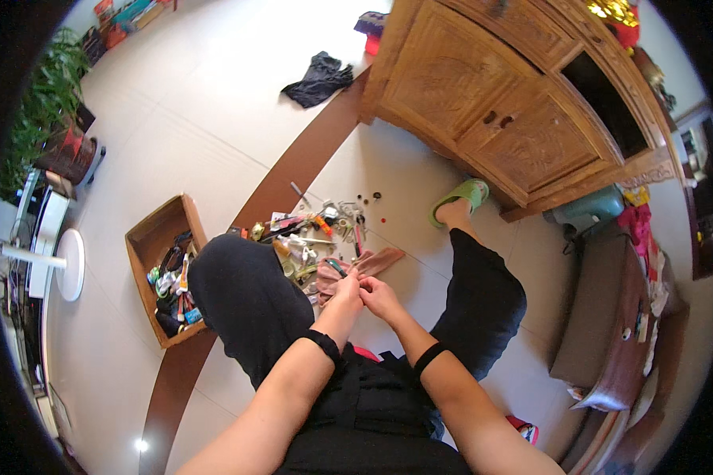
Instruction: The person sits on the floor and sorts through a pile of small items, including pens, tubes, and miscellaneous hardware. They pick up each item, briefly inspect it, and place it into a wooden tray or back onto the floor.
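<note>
Close together in front of my lap, both hands are closed at the fingers. A slim dark-green stick-like object (337, 268) juts from the far side of my left hand (347, 291), whose fingers are wrapped round it. My right hand (379, 298) is pinched right beside the left; whatever lies between its fingertips is too small to tell. Just beyond and under the hands lies a crumpled pink cloth (385, 259). Past it, a pile of small odds and ends (325, 226) spreads over the floor, with an orange piece (323, 226) among them.
Left of my knee stands a wooden drawer (141, 237) holding mixed small items. A carved wooden cabinet (483, 103) fills the far right, near my foot in a green clog (471, 192). A black cloth (319, 80) lies on the floor ahead. At left is a white round-based stand (70, 265).
</note>
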`<action>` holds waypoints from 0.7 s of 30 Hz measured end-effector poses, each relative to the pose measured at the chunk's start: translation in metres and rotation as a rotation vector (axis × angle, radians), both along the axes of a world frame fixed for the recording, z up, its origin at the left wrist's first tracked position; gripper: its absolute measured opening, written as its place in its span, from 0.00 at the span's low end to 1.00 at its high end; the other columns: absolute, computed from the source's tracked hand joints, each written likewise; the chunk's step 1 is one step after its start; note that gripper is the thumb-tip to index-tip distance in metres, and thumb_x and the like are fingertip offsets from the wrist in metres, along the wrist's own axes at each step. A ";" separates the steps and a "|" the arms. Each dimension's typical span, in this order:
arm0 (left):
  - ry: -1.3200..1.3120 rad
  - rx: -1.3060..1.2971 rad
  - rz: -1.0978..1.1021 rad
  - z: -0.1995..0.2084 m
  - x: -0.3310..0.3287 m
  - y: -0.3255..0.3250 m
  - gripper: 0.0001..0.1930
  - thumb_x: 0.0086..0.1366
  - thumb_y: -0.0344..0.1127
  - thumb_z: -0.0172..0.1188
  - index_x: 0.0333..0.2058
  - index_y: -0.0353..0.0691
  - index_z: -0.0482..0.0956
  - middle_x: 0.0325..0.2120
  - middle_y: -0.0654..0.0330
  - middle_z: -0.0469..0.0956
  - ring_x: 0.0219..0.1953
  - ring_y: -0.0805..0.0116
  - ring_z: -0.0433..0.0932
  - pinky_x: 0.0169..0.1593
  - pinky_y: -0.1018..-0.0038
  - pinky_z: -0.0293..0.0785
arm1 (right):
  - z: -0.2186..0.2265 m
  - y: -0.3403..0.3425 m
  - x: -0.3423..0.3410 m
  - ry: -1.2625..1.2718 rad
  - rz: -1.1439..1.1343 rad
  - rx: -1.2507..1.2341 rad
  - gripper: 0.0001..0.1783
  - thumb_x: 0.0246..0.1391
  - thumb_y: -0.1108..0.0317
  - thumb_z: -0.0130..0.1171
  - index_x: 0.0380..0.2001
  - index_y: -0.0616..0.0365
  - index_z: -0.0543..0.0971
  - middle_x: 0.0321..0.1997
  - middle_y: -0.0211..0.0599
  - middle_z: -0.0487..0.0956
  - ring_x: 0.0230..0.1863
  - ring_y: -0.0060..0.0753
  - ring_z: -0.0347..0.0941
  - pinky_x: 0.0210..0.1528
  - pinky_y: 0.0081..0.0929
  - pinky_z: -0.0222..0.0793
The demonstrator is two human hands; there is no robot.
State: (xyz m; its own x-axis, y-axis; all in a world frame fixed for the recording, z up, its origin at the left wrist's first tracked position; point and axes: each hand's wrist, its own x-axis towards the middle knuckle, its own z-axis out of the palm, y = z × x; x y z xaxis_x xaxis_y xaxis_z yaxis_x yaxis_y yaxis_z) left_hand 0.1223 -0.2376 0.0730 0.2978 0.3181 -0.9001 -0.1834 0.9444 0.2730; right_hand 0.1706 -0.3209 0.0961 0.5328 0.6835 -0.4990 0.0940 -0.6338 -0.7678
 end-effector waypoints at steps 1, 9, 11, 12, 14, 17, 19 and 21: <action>0.031 0.018 0.034 -0.005 -0.005 0.004 0.12 0.66 0.40 0.52 0.33 0.36 0.73 0.27 0.59 0.74 0.28 0.65 0.72 0.34 0.68 0.71 | 0.001 0.007 -0.006 -0.012 0.004 -0.012 0.15 0.49 0.57 0.58 0.36 0.56 0.78 0.34 0.43 0.80 0.36 0.37 0.77 0.40 0.31 0.71; 0.180 -0.041 0.129 -0.006 -0.035 0.031 0.04 0.68 0.36 0.46 0.36 0.45 0.68 0.27 0.65 0.74 0.27 0.72 0.73 0.29 0.76 0.67 | -0.034 0.036 0.024 0.357 -0.080 0.062 0.12 0.56 0.62 0.55 0.30 0.61 0.78 0.27 0.29 0.79 0.24 0.21 0.73 0.28 0.20 0.69; 0.126 -0.068 0.104 0.005 -0.040 0.031 0.05 0.68 0.38 0.47 0.37 0.46 0.69 0.26 0.66 0.74 0.26 0.74 0.73 0.27 0.77 0.66 | -0.056 0.043 0.044 0.138 -0.006 0.028 0.07 0.54 0.67 0.56 0.29 0.60 0.78 0.25 0.27 0.78 0.24 0.17 0.70 0.27 0.19 0.67; 0.104 -0.059 0.100 0.010 -0.042 0.032 0.05 0.68 0.38 0.47 0.37 0.46 0.69 0.26 0.67 0.74 0.25 0.75 0.73 0.27 0.78 0.65 | -0.067 0.047 0.052 0.085 0.004 0.016 0.06 0.52 0.68 0.57 0.29 0.60 0.78 0.24 0.27 0.78 0.24 0.18 0.71 0.27 0.19 0.67; 0.086 -0.026 0.018 0.021 -0.048 0.030 0.04 0.67 0.37 0.47 0.37 0.45 0.69 0.25 0.66 0.74 0.23 0.76 0.71 0.25 0.79 0.64 | -0.084 0.060 0.072 0.052 0.001 -0.111 0.06 0.48 0.71 0.59 0.30 0.61 0.79 0.25 0.29 0.78 0.24 0.19 0.71 0.29 0.19 0.68; 0.080 -0.001 -0.052 0.034 -0.054 0.024 0.06 0.67 0.34 0.48 0.41 0.44 0.68 0.25 0.64 0.73 0.21 0.76 0.68 0.24 0.78 0.64 | -0.101 0.081 0.105 0.033 -0.007 -0.168 0.11 0.47 0.66 0.57 0.35 0.54 0.80 0.33 0.38 0.81 0.34 0.31 0.77 0.39 0.29 0.71; 0.027 0.009 -0.076 0.040 -0.057 0.028 0.09 0.66 0.33 0.48 0.45 0.42 0.67 0.26 0.64 0.73 0.22 0.76 0.69 0.25 0.78 0.64 | -0.107 0.101 0.131 -0.117 0.004 -0.152 0.11 0.47 0.65 0.56 0.36 0.52 0.80 0.34 0.38 0.81 0.36 0.36 0.77 0.41 0.31 0.71; 0.023 0.031 -0.113 0.047 -0.060 0.033 0.10 0.66 0.33 0.49 0.45 0.41 0.68 0.27 0.63 0.74 0.23 0.76 0.69 0.26 0.79 0.65 | -0.110 0.118 0.156 -0.277 -0.019 -0.206 0.12 0.48 0.65 0.54 0.37 0.50 0.80 0.35 0.39 0.81 0.39 0.41 0.77 0.44 0.35 0.71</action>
